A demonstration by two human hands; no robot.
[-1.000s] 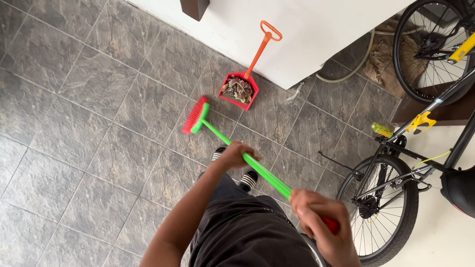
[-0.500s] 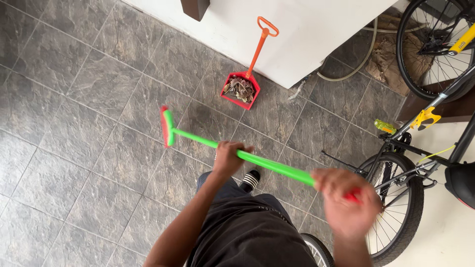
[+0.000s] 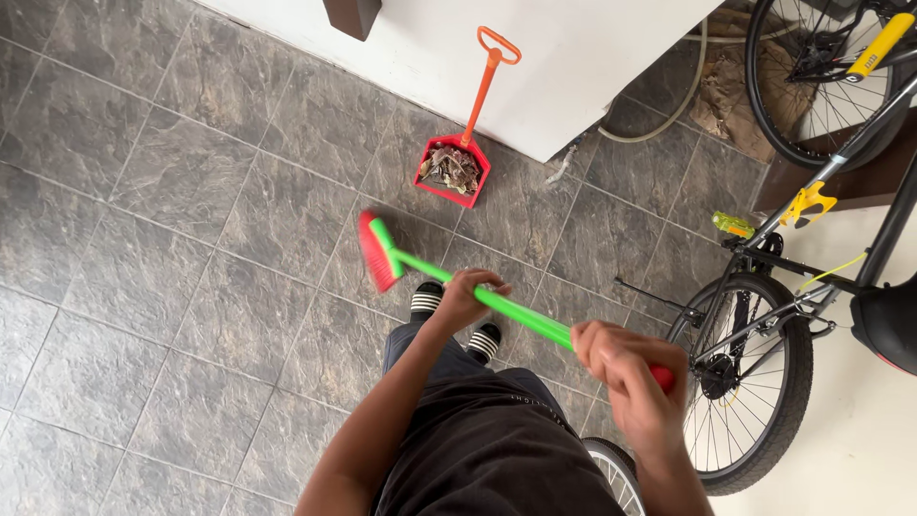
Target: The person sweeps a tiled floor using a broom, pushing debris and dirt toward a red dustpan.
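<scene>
Fingers of the left hand (image 3: 465, 297) wrap around the middle of a bright green plastic broom handle (image 3: 497, 306); fingers of the right hand (image 3: 626, 368) close on its red upper end. Red bristles (image 3: 378, 252) rest on the grey stone-tile floor (image 3: 191, 239), near a red dustpan (image 3: 453, 170) with an orange upright handle, full of dry debris. A black bicycle (image 3: 764, 334) stands at the right.

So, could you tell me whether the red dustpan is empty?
No, the red dustpan by the white wall holds a pile of brown dry debris.
</scene>
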